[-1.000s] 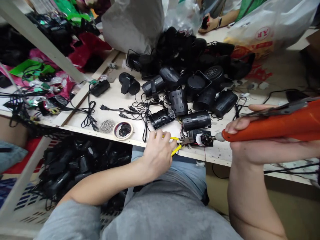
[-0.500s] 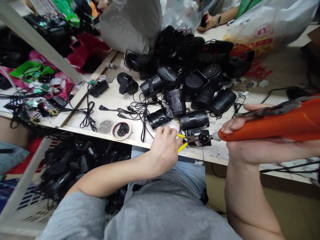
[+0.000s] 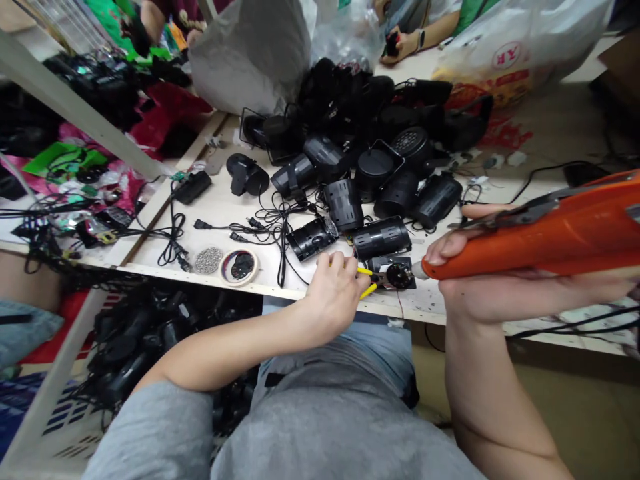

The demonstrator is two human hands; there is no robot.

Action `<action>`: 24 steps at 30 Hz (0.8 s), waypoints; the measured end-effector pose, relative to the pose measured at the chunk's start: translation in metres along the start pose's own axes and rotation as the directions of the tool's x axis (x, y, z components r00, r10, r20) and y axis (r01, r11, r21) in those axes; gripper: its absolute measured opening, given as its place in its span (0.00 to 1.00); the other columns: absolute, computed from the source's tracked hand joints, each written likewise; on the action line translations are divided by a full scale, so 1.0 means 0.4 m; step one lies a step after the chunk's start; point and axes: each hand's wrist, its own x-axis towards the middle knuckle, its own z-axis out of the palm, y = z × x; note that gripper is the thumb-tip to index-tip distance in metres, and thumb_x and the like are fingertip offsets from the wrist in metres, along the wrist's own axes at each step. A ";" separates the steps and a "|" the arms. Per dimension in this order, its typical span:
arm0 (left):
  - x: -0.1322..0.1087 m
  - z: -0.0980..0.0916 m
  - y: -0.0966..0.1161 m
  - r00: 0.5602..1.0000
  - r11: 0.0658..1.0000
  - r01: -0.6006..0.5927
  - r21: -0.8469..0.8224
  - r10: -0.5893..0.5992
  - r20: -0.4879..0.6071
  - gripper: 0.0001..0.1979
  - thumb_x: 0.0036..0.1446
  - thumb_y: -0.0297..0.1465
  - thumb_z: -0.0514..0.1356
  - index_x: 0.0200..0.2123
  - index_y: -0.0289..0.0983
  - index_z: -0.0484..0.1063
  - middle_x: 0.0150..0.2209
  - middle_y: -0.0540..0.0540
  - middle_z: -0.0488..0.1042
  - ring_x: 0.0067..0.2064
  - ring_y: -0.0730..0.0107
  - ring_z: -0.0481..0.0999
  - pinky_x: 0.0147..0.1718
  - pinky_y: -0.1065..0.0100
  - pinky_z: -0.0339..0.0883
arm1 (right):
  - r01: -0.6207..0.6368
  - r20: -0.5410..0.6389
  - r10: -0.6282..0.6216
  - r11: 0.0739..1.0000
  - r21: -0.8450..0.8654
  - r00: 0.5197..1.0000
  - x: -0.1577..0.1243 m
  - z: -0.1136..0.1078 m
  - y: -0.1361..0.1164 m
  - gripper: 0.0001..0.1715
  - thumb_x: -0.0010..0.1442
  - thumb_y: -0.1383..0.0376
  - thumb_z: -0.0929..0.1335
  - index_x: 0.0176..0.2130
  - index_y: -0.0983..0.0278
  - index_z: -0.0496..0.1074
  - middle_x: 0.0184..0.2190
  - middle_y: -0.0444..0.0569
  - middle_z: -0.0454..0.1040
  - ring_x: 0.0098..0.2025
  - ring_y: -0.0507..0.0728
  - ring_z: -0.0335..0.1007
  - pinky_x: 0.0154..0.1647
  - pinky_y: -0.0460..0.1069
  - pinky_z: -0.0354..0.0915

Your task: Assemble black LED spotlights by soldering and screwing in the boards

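Note:
My left hand [image 3: 336,297] is closed round yellow-handled pliers [image 3: 369,291]. Their jaws grip a small round black part [image 3: 399,275] near the table's front edge. My right hand [image 3: 457,257] wraps an orange electric screwdriver [image 3: 525,240], held level with its tip pointing left at the round part; whether the tip touches it I cannot tell. Behind the part lies a flat black piece [image 3: 383,264], partly covered. A slotted black cylindrical housing [image 3: 381,239] and another housing with a cord [image 3: 313,238] lie just beyond my left hand.
A heap of black lamp-like housings [image 3: 375,163] fills the table's middle. Left are a small pile of screws [image 3: 208,260], a tape roll [image 3: 240,268] holding black discs, and power cords [image 3: 250,227]. A crate of black parts [image 3: 65,413] stands below. Other people's hands [image 3: 407,45] show across the table.
The camera view has shifted slightly. The screwdriver's tip has drawn a little to the right of the round black part, while the pliers keep hold of it.

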 end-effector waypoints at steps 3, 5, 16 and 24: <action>-0.004 0.012 -0.011 0.996 0.998 -0.044 0.047 0.048 -0.078 0.14 0.65 0.25 0.51 0.50 0.40 0.70 0.44 0.37 0.72 0.45 0.49 0.71 0.41 0.55 0.59 | 0.141 0.023 -0.140 0.987 -0.077 0.990 0.004 0.006 -0.006 0.55 0.47 0.22 0.52 0.29 0.64 0.79 0.13 0.45 0.65 0.09 0.54 0.60 0.04 0.49 0.53; -0.005 0.015 -0.019 0.991 0.997 -0.065 0.049 0.071 -0.117 0.20 0.64 0.26 0.53 0.59 0.38 0.64 0.45 0.35 0.72 0.46 0.49 0.71 0.42 0.54 0.61 | 0.114 0.043 -0.110 0.990 -0.087 0.993 0.006 0.006 -0.010 0.55 0.45 0.22 0.55 0.29 0.64 0.80 0.12 0.46 0.65 0.09 0.55 0.61 0.05 0.49 0.54; 0.023 0.040 -0.043 0.997 0.995 -0.068 -0.075 0.065 -0.037 0.30 0.58 0.29 0.59 0.63 0.31 0.63 0.48 0.33 0.72 0.51 0.48 0.72 0.45 0.56 0.67 | 0.128 0.068 -0.122 0.988 -0.088 0.990 -0.003 0.004 -0.009 0.54 0.47 0.22 0.54 0.32 0.61 0.81 0.22 0.49 0.75 0.12 0.53 0.65 0.07 0.47 0.57; 0.039 0.036 -0.053 0.994 0.993 -0.105 -0.058 0.105 0.001 0.25 0.60 0.28 0.57 0.60 0.31 0.66 0.46 0.33 0.73 0.48 0.49 0.74 0.42 0.56 0.70 | -0.004 0.164 0.000 1.000 0.028 0.986 -0.015 -0.022 0.014 0.52 0.48 0.23 0.52 0.38 0.57 0.79 0.32 0.49 0.79 0.17 0.55 0.69 0.08 0.50 0.62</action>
